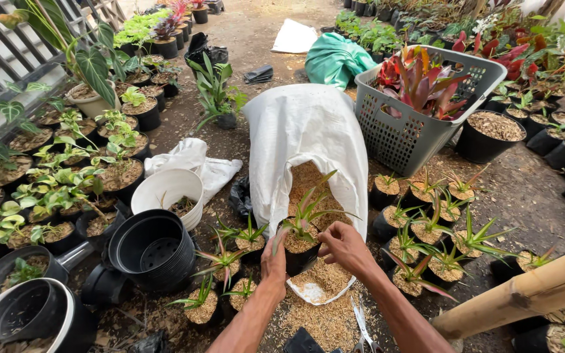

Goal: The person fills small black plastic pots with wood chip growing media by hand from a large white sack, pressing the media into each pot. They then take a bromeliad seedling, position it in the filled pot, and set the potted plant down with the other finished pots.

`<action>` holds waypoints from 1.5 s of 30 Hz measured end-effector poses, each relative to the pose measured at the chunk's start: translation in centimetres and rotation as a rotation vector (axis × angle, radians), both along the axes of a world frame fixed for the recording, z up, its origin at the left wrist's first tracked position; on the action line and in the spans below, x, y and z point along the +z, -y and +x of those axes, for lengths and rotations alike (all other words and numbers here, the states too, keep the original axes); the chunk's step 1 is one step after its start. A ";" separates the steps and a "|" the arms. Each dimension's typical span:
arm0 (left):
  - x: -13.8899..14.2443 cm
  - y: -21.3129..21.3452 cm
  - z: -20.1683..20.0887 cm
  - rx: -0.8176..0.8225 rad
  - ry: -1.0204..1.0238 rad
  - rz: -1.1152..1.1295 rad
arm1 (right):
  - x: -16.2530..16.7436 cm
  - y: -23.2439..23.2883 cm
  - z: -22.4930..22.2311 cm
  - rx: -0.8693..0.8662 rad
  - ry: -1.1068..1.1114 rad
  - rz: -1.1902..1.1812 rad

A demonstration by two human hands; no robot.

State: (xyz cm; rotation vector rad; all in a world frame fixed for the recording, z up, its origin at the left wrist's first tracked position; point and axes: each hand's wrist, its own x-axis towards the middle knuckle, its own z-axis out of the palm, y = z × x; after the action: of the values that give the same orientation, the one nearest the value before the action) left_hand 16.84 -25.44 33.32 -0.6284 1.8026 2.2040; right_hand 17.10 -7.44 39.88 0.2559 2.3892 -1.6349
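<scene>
A small black pot (299,253) with a young green-and-red plant (306,212) stands at the mouth of a white sack (302,127) of rice husk. My left hand (274,260) cups the pot's left side. My right hand (343,246) presses the husk at the pot's right rim, fingers curled on it. Loose husk (318,278) lies spilled on the ground below the pot.
Potted seedlings (426,225) crowd the right, more (220,261) sit to the left. Stacked empty black pots (155,248) and a white pot (168,189) lie left. A grey basket (420,137) of red plants stands behind. Scissors (364,327) lie near me, a bamboo pole (524,294) at right.
</scene>
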 end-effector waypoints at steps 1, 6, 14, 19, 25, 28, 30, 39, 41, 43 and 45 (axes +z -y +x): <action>0.3 0.0 0.0 0.012 0.022 0.044 | 0.2 0.1 -0.1 0.009 0.008 0.000; 1.8 0.0 -0.9 -0.002 0.075 0.097 | 1.7 -0.7 -1.3 0.082 0.065 0.031; 4.2 0.6 -1.0 -0.061 0.116 0.117 | 3.6 -0.8 -1.6 0.092 0.055 -0.057; 4.9 0.8 -0.7 -0.080 0.067 0.106 | 2.6 -0.6 -0.9 0.078 0.032 -0.106; 6.5 1.2 -0.9 -0.062 0.099 0.126 | 2.5 -1.5 -1.1 0.063 -0.064 -0.011; 6.5 1.6 -1.1 -0.078 0.086 0.152 | 3.0 -1.7 -1.1 0.060 -0.095 0.214; 6.0 1.8 -1.5 -0.072 0.084 0.162 | 3.4 -1.6 -1.1 0.116 -0.255 0.174; 2.4 0.9 -1.9 -0.121 0.068 0.192 | 3.0 -0.2 -1.4 0.250 -0.117 0.087; 2.3 0.7 -1.8 -0.134 0.031 0.189 | 2.9 0.2 -1.5 0.247 -0.100 0.128; 2.3 0.6 -1.7 -0.150 -0.001 0.195 | 2.9 0.4 -1.4 0.242 -0.088 0.153; 2.5 0.5 -1.6 -0.163 -0.036 0.210 | 3.0 0.8 -1.5 0.238 -0.087 0.165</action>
State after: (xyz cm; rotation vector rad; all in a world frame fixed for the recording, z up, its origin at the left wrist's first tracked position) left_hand 15.26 -25.99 35.84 -0.3868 1.5498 2.2649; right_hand 15.63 -8.19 42.91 -0.0721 2.5095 -1.3720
